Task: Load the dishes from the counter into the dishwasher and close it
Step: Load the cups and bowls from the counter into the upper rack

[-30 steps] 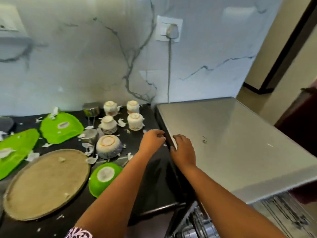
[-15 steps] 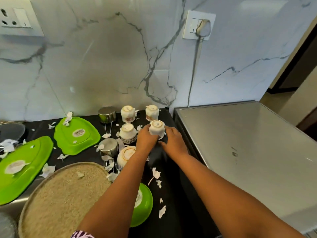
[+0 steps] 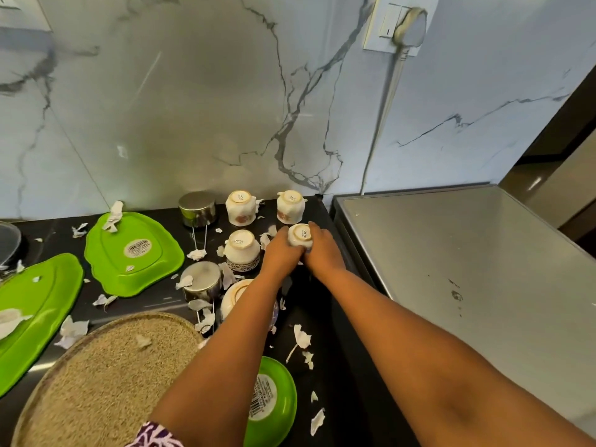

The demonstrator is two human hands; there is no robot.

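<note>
Both my hands close around one upside-down white cup [image 3: 300,235] on the black counter [image 3: 335,366]: my left hand [image 3: 280,253] on its left side, my right hand [image 3: 322,250] on its right. Three more upturned white cups stand nearby, one at the back left [image 3: 240,208], one at the back right [image 3: 290,206], one in front [image 3: 242,250]. An upturned white bowl [image 3: 233,298] lies partly under my left forearm. The dishwasher's grey steel top [image 3: 467,269] fills the right side; its door and racks are out of view.
Two green plates [image 3: 132,253] [image 3: 29,311] lie face down at the left, a green bowl [image 3: 274,401] near the front edge. A big round tan tray [image 3: 106,382], two steel cups [image 3: 197,209] [image 3: 201,280] and several paper scraps crowd the counter. A plugged-in cable [image 3: 383,101] runs down the marble wall.
My hands left the dishwasher's top edge, moved back and left to the cups, and now grip one cup between them. The camera has turned left and down toward the counter.
</note>
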